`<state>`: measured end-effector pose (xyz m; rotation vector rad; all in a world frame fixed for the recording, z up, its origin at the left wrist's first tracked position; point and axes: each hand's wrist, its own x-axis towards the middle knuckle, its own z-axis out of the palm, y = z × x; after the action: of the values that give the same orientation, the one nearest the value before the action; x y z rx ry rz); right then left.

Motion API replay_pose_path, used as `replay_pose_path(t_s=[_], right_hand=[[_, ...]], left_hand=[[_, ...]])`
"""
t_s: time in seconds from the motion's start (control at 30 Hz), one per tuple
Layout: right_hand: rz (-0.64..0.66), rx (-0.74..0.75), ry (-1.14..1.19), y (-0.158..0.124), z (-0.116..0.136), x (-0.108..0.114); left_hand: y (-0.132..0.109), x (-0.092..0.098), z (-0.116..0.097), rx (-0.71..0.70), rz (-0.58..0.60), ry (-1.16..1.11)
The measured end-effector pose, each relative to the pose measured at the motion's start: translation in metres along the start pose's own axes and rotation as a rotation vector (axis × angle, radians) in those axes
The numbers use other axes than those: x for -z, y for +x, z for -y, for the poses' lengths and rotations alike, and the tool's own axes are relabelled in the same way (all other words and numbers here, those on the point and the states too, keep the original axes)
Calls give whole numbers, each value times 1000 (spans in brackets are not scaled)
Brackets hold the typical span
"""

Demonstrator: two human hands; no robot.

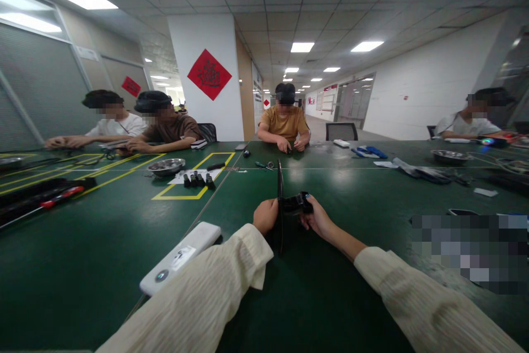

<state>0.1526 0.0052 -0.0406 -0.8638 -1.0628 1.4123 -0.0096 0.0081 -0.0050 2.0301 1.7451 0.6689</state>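
Just above the green table (330, 298), my left hand (265, 216) is closed on a thin dark panel (281, 204) that stands nearly edge-on to the camera. A black part (294, 204) reaches from the panel toward the right. My right hand (319, 217) grips the right end of this black part, thumb on top and fingers below. Whether the panel and the black part are joined cannot be made out. A white device (182, 259) with a round dark spot lies beside my left forearm.
Several small black pieces (199, 179) stand on white paper near a metal bowl (166, 167). Grey gloves (421, 171) and another bowl (449, 157) lie at the right. A red-handled tool (61, 197) is at the far left. Several people sit around the table.
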Motion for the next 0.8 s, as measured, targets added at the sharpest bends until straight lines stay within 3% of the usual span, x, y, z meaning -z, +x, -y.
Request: replay_pose_path(t_s=[0.13, 0.8], right_hand=[[-5, -6, 6, 0, 1, -1], [-4, -19, 23, -1, 2, -1]], left_hand=[[0, -1, 0, -50, -11, 57], [3, -2, 2, -38, -5, 43]])
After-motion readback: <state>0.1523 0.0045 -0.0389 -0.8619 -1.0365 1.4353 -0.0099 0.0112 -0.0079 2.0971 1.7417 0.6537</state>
